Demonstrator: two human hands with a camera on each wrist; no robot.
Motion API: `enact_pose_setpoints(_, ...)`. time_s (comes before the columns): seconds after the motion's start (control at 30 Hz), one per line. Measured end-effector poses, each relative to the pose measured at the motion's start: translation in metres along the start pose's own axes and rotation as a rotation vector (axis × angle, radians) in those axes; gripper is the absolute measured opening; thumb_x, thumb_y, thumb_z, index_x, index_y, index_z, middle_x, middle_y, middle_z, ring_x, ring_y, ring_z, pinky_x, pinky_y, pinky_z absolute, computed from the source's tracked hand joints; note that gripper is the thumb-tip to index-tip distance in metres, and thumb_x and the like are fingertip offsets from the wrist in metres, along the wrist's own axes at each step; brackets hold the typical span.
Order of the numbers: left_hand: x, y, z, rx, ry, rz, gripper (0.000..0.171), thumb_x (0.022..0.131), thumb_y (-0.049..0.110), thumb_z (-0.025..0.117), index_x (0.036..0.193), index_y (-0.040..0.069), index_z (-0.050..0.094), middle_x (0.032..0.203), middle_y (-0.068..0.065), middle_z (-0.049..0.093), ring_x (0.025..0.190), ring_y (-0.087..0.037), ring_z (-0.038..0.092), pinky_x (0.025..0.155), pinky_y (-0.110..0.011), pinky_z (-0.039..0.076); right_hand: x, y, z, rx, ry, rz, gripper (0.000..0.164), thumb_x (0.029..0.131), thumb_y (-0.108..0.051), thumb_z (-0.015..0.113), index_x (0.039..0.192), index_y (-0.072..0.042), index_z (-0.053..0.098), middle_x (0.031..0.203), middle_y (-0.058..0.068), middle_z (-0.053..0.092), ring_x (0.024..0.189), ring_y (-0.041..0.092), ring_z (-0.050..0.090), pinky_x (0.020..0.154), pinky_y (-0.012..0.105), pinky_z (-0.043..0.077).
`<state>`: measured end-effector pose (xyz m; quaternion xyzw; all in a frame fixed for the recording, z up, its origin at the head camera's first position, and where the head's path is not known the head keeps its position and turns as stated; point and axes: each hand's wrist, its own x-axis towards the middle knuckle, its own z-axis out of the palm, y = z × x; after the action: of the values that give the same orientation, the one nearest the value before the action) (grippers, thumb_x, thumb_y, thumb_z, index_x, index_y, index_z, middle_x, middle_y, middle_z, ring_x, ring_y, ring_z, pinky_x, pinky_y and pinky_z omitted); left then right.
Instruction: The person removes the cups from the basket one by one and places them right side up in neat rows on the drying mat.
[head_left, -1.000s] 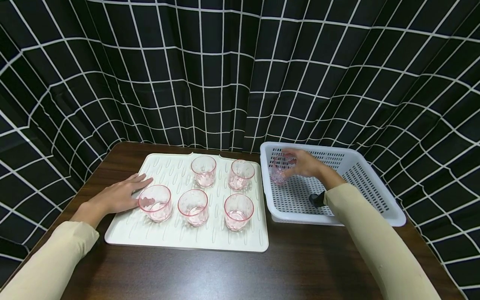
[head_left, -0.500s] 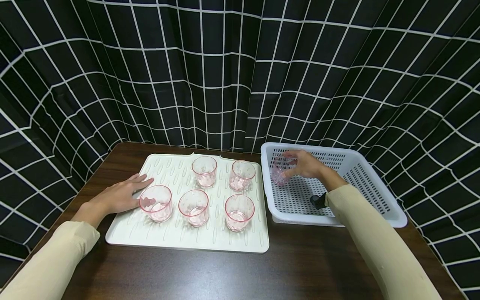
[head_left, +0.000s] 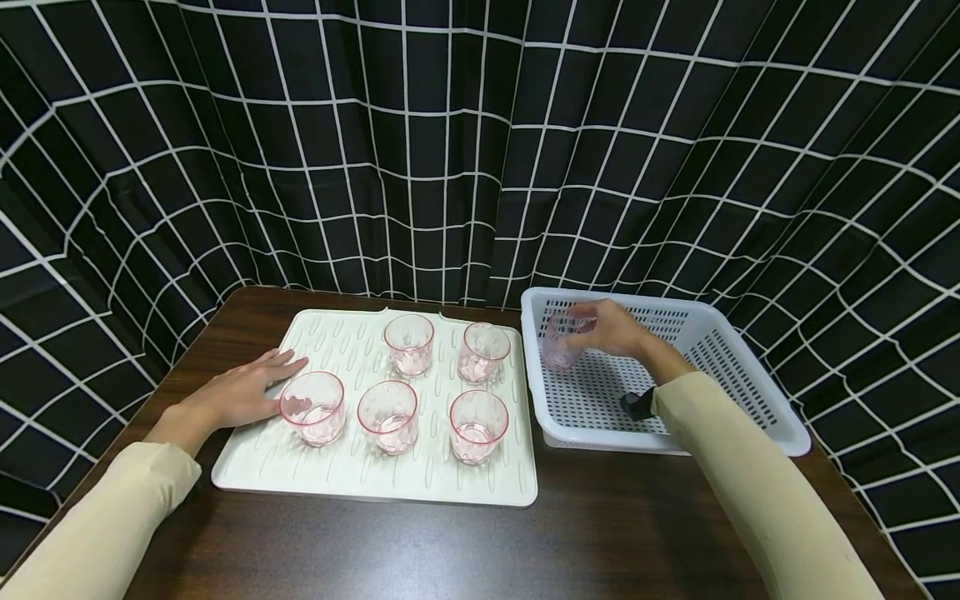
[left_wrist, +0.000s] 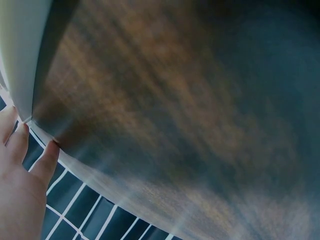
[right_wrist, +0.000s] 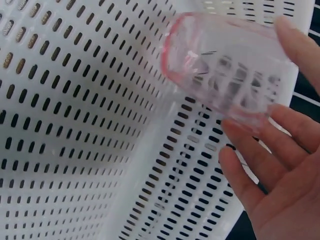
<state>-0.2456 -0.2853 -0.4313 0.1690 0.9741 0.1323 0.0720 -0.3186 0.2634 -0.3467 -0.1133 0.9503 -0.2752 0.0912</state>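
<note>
In the head view, my right hand [head_left: 617, 330] is inside the white basket at its left end. Thumb and fingers pinch a clear pink tumbler [head_left: 558, 348]. The right wrist view has this tumbler [right_wrist: 220, 67] with its pink rim pointing away from the hand [right_wrist: 285, 160]. My left hand [head_left: 236, 393] lies at the left edge of the white ribbed mat [head_left: 300, 475], fingers spread, next to a pink-rimmed tumbler [head_left: 313, 408]; part of the hand shows through that glass. The left wrist view catches only some fingers [left_wrist: 46, 162] at the mat's edge.
Several matching tumblers stand upright on the mat, one at its front right [head_left: 477, 427]. Right of the mat is the perforated basket [head_left: 750, 417]. Both lie on a dark wooden table [head_left: 360, 550], with a black, white-gridded curtain [head_left: 450, 150] behind.
</note>
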Motion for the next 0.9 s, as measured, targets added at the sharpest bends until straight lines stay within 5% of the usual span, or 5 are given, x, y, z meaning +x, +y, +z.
enact_pose_setpoints(0.27, 0.001, -0.001, 0.001, 0.008, -0.002, 0.001, 0.079, 0.092, 0.062, 0.057, 0.151, 0.012, 0.044, 0.157, -0.024, 0.032, 0.144, -0.049, 0.024, 0.097, -0.078, 0.03, -0.001, -0.007, -0.011, -0.029, 0.19, 0.02, 0.078, 0.086, -0.051, 0.074, 0.136, 0.006, 0.055, 0.134, 0.025, 0.058, 0.118, 0.04, 0.059, 0.093, 0.052, 0.052)
enact_pose_setpoints(0.9, 0.0, -0.002, 0.002, 0.004, -0.008, 0.006, 0.076, 0.092, 0.059, 0.058, 0.151, 0.012, 0.044, 0.157, -0.025, 0.032, 0.144, -0.05, 0.024, 0.096, -0.079, 0.03, 0.004, -0.048, -0.018, -0.015, 0.489, 0.018, 0.085, 0.082, -0.064, 0.07, 0.136, 0.001, 0.058, 0.124, 0.02, 0.063, 0.109, 0.033, 0.058, 0.088, 0.048, 0.053)
